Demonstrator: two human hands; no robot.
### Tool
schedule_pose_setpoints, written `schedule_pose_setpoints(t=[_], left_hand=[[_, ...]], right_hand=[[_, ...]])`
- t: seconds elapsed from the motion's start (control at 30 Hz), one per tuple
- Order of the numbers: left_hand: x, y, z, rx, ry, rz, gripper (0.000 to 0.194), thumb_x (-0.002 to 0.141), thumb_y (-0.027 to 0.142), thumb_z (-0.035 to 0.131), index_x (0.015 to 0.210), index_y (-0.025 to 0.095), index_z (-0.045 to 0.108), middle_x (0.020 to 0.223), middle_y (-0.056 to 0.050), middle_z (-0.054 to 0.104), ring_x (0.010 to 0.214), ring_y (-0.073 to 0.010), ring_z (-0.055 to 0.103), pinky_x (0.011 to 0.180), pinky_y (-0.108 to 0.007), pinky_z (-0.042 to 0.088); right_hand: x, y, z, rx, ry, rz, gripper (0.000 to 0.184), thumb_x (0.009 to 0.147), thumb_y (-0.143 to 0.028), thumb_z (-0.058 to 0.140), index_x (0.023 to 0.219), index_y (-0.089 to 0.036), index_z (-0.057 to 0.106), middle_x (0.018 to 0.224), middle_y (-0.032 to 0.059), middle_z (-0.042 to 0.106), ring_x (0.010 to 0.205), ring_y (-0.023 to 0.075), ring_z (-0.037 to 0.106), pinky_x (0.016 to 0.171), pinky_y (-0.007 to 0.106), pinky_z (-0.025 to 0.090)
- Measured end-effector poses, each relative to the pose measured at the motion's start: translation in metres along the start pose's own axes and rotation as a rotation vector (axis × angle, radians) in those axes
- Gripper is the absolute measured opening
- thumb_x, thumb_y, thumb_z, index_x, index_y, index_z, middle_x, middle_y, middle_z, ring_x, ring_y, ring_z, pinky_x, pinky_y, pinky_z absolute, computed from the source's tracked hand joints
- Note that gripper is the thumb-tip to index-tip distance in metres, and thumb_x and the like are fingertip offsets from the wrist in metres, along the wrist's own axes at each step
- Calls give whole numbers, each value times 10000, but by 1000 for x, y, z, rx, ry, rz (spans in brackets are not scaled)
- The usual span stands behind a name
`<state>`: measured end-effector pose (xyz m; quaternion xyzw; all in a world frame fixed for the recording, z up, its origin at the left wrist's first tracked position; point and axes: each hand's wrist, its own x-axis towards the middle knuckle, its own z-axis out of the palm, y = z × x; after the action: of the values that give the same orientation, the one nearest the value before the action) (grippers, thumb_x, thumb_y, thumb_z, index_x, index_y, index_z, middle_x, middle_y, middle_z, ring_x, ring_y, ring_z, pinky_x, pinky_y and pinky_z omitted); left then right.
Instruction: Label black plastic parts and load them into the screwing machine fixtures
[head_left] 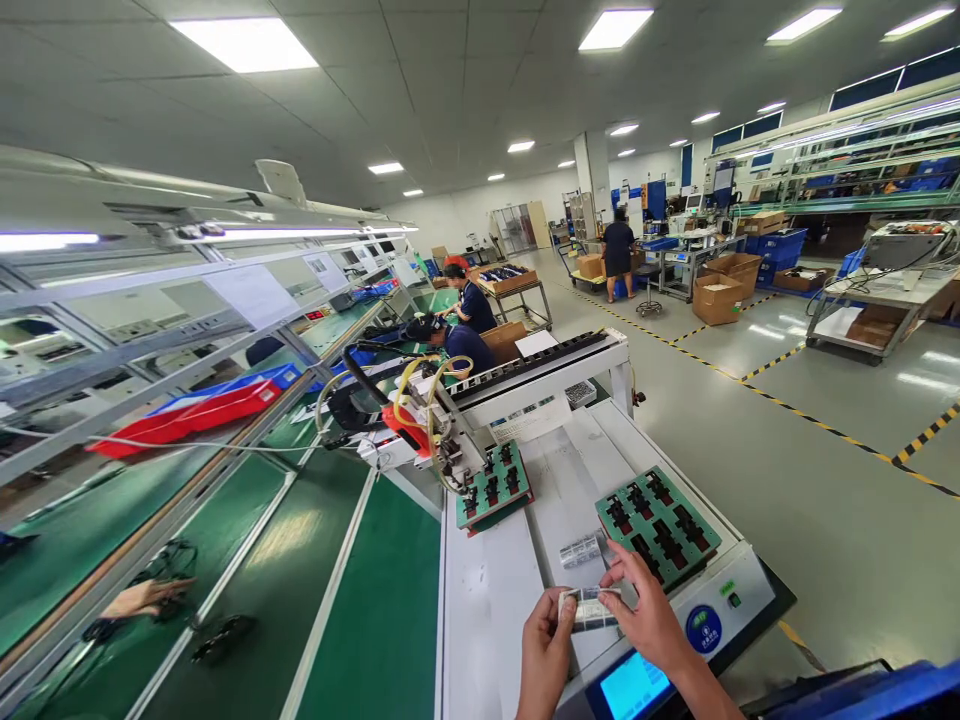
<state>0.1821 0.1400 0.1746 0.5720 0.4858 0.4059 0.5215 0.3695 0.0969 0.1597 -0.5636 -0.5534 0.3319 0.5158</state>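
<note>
My left hand (545,645) pinches a silvery strip of what look like labels (592,610) between thumb and fingers, low over the white machine bed. From the other side my right hand (646,612) is closed at the strip's right end, its thumb and fingertips on it. Just beyond the strip is a second curled silvery piece (581,550); whether the two are joined I cannot tell. Close to my right hand sits a green fixture plate (660,525) with several black clamp-like parts on it. My wrists partly cover the lit blue touchscreen (634,688).
A similar green fixture (495,490) sits under the machine's head (450,440). The machine's gantry (540,372) spans the bed's far side. At left, another person's hand (142,598) rests by black cables on a green bench. Two seated co-workers (469,305) are behind the machine.
</note>
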Motion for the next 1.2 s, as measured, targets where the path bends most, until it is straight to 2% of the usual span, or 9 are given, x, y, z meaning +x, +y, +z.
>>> schedule_pose_setpoints(t=[0.17, 0.27, 0.37, 0.47, 0.63, 0.8, 0.93, 1.07, 1.2], left_hand=[[-2, -7, -3, -14, 13, -15, 531, 881, 696, 686, 746, 185, 631, 694, 14, 531, 699, -163, 466, 661, -258, 401], [1, -11, -1, -4, 42, -23, 564, 865, 713, 691, 685, 187, 594, 634, 36, 458, 649, -146, 402, 614, -253, 348], [1, -18, 1, -8, 70, -38, 608, 842, 755, 684, 651, 188, 577, 593, 49, 413, 617, -137, 365, 592, -255, 316], [-3, -24, 3, -17, 48, -25, 589, 841, 738, 701, 676, 177, 633, 607, 28, 498, 633, -151, 430, 618, -265, 363], [-9, -21, 2, -54, -21, 25, 478, 868, 647, 741, 792, 175, 734, 744, -34, 694, 747, -205, 607, 716, -290, 489], [-11, -17, 0, -77, -88, 46, 449, 890, 617, 736, 828, 173, 758, 762, -45, 729, 753, -202, 647, 723, -287, 517], [-12, -24, 6, -190, -79, 26, 432, 811, 607, 819, 886, 185, 766, 826, -71, 780, 818, -240, 714, 763, -325, 557], [-5, -39, 12, -285, -95, -45, 444, 675, 534, 934, 922, 209, 758, 863, -81, 812, 852, -274, 764, 783, -366, 590], [3, -54, 7, -235, -19, -101, 456, 546, 507, 979, 865, 253, 775, 752, -65, 788, 841, -343, 788, 763, -435, 616]], right_hand=[[-2, 4, 1, -160, -16, -203, 627, 1053, -255, 587, 1613, -421, 360, 1049, 21, 772, 1230, 347, 647, 1166, 657, 486], [-4, 4, 3, -186, 2, -330, 592, 1048, -225, 605, 1572, -436, 430, 1017, 16, 803, 1178, 351, 676, 1122, 647, 526], [-7, 0, 8, -55, 65, -220, 669, 1049, -266, 609, 1626, -444, 320, 1240, 47, 771, 1214, 340, 682, 1110, 622, 563], [-8, -4, 14, 74, 55, -66, 709, 1051, -304, 562, 1662, -429, 225, 1587, 88, 539, 1327, 334, 627, 1047, 542, 634], [-3, -9, 16, 89, -80, -29, 692, 1016, -238, 534, 1645, -396, 294, 1501, 112, 557, 1237, 274, 670, 1019, 467, 645], [4, -18, 13, 89, -140, -153, 803, 954, -130, 502, 1663, -404, 244, 1701, 90, 321, 1406, 275, 537, 997, 416, 651], [7, -14, 17, -64, -125, -207, 761, 995, -118, 448, 1665, -424, 257, 1740, 69, 301, 1467, 309, 505, 1019, 438, 651], [-2, 3, 41, -186, -85, -259, 711, 1013, -128, 399, 1637, -460, 322, 1716, 42, 375, 1513, 332, 463, 1085, 481, 614], [-19, 15, 75, 31, 67, -184, 746, 957, -156, 485, 1592, -521, 340, 1669, 58, 437, 1327, 326, 655, 867, 416, 714]])
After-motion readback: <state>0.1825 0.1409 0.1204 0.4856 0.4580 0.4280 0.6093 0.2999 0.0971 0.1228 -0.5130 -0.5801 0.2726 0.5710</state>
